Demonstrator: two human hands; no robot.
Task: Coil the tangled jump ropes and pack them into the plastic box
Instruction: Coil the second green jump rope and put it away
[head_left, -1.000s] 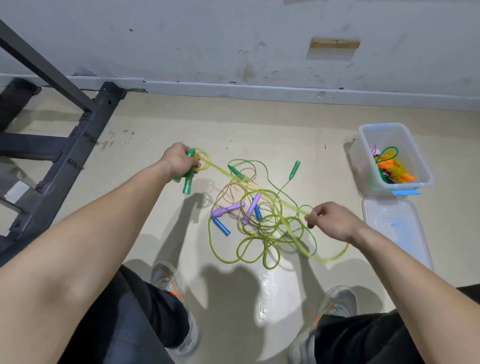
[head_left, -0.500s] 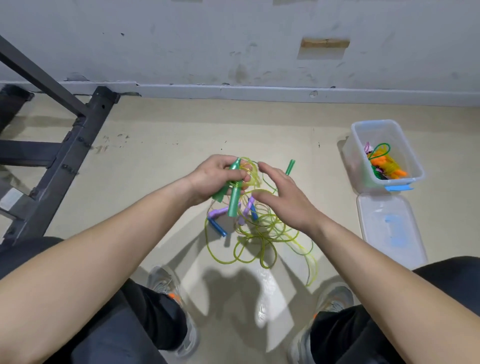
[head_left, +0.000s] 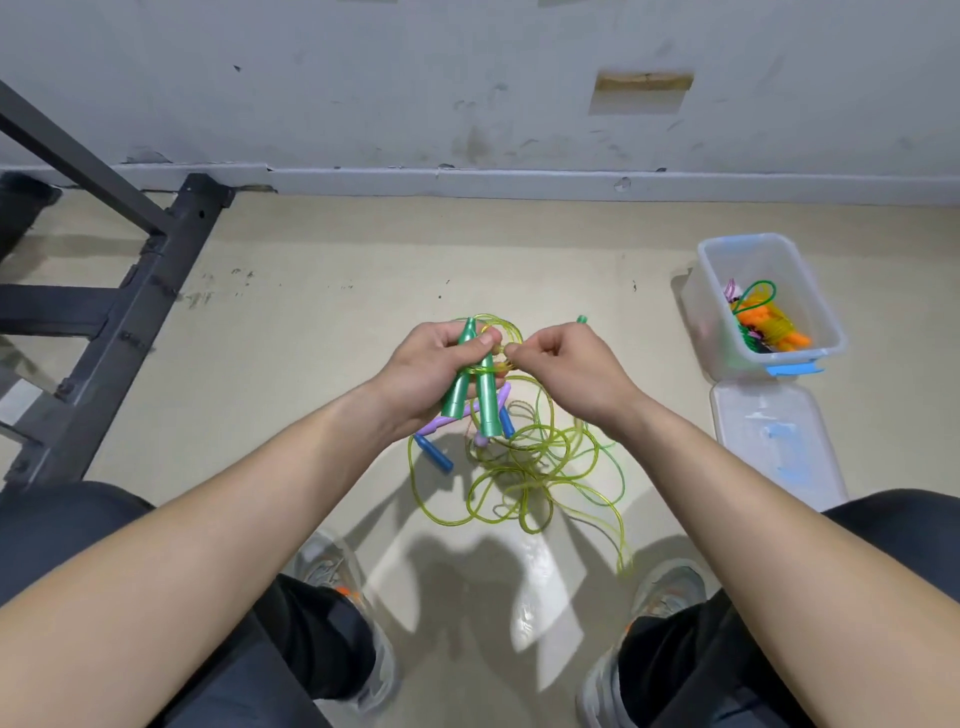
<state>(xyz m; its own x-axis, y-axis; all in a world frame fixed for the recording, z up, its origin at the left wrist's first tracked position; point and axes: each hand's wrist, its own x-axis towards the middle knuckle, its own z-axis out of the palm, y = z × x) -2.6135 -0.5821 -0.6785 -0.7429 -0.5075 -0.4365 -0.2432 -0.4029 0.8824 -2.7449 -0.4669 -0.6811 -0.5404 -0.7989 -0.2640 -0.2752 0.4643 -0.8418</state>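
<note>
My left hand (head_left: 428, 364) grips two green jump-rope handles (head_left: 475, 397) together with a few loops of yellow-green cord. My right hand (head_left: 563, 366) pinches that cord right beside my left thumb. Below both hands a tangle of yellow-green rope (head_left: 524, 475) lies on the floor, mixed with blue handles (head_left: 434, 453) and purple handles (head_left: 441, 423). One more green handle (head_left: 581, 319) pokes out behind my right hand. The clear plastic box (head_left: 727, 317) stands to the right, holding coiled ropes with orange handles (head_left: 774, 330).
The box's lid (head_left: 776, 441) lies flat on the floor just in front of the box. A black metal frame (head_left: 119, 322) stands at the left. A grey wall with a skirting (head_left: 519, 182) runs along the back. My knees and shoes (head_left: 660, 597) fill the bottom.
My hands came together from far apart. The right hand, spread open half a second ago, now pinches the cord at my left thumb. The cord's loose length has shortened.
</note>
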